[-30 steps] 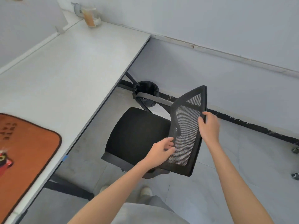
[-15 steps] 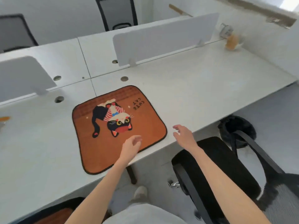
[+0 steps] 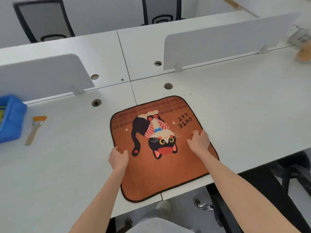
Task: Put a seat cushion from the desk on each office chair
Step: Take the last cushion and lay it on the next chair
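Note:
An orange seat cushion (image 3: 161, 169) with a black cat picture and the words "CUTE CAT" lies flat on the white desk (image 3: 244, 115), its near corner at the desk's front edge. My left hand (image 3: 118, 158) pinches its left edge, thumb on top. My right hand (image 3: 199, 142) grips its right edge with bent fingers. A black office chair (image 3: 262, 190) stands below the desk's front edge at the lower right, partly hidden by my right forearm.
A blue bin (image 3: 11, 118) and a wooden-handled brush (image 3: 34, 130) lie on the desk at the left. White divider panels (image 3: 227, 37) stand behind the cushion. Two more chair backs (image 3: 43, 19) show beyond the far desks. A blurred cup (image 3: 303, 52) is far right.
My view swung from the chair to the desk. Both hands let go of the chair's back, reached forward and now hold the cushion's left and right edges.

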`<action>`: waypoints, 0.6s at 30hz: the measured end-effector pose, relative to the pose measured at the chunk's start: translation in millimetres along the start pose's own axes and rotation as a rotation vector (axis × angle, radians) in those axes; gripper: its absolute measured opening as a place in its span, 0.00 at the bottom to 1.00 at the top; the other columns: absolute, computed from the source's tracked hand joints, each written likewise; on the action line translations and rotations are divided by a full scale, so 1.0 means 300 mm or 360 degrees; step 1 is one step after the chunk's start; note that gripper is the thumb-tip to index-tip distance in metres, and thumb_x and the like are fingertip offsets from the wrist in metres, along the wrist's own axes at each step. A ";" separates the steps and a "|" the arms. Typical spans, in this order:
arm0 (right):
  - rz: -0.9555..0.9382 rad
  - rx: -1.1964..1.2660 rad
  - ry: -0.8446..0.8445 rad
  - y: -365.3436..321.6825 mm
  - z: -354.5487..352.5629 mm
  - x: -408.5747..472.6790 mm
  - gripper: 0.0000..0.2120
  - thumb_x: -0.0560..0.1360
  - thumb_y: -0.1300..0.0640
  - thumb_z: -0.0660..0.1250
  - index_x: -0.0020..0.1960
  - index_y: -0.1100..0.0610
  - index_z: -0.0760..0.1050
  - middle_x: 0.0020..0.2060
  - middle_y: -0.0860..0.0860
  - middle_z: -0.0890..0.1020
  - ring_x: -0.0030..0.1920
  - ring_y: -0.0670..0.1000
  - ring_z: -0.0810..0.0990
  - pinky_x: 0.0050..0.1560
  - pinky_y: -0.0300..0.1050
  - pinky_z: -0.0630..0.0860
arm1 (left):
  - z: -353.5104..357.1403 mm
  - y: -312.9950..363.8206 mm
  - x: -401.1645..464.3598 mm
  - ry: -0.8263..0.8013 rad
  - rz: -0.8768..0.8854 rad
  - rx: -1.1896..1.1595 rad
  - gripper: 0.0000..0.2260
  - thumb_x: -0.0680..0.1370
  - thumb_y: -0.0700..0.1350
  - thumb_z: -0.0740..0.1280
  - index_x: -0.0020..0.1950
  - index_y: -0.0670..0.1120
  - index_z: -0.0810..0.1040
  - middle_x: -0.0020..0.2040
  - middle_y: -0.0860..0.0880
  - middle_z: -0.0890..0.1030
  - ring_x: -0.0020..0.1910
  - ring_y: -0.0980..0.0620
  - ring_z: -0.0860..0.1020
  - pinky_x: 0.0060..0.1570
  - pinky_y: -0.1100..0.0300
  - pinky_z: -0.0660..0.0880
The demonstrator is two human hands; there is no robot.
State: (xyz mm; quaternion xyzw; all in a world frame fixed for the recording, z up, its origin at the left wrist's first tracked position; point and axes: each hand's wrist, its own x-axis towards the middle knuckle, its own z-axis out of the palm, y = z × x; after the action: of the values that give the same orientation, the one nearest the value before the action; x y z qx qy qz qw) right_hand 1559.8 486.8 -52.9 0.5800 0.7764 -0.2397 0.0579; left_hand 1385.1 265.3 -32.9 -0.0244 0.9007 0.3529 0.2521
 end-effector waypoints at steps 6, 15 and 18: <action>0.0176 0.0057 0.0118 0.020 -0.037 0.055 0.26 0.72 0.51 0.67 0.64 0.60 0.65 0.66 0.61 0.68 0.66 0.61 0.65 0.65 0.58 0.66 | 0.031 0.035 0.036 0.0026 -0.0105 -0.0095 0.25 0.75 0.42 0.65 0.70 0.39 0.62 0.68 0.38 0.70 0.66 0.37 0.69 0.64 0.43 0.69; 0.0260 0.0423 0.0245 0.229 -0.126 -0.017 0.16 0.76 0.59 0.60 0.62 0.61 0.71 0.57 0.60 0.72 0.53 0.57 0.74 0.52 0.49 0.74 | 0.139 0.192 -0.056 -0.0161 0.0351 -0.0096 0.13 0.78 0.41 0.61 0.60 0.38 0.74 0.58 0.39 0.79 0.57 0.40 0.76 0.51 0.54 0.71; 0.0387 0.0477 0.0344 0.371 -0.163 -0.093 0.10 0.77 0.60 0.58 0.56 0.60 0.72 0.51 0.58 0.76 0.44 0.53 0.74 0.45 0.47 0.74 | 0.221 0.257 -0.147 -0.0316 0.0525 -0.0076 0.12 0.78 0.42 0.61 0.58 0.38 0.75 0.55 0.41 0.79 0.53 0.44 0.76 0.49 0.56 0.69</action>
State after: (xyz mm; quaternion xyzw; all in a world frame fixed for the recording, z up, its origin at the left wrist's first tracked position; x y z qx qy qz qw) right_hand 1681.3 507.4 -33.7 0.6938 0.6581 -0.2802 -0.0842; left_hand 1435.5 360.2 -5.4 0.1526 0.8545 0.4115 0.2777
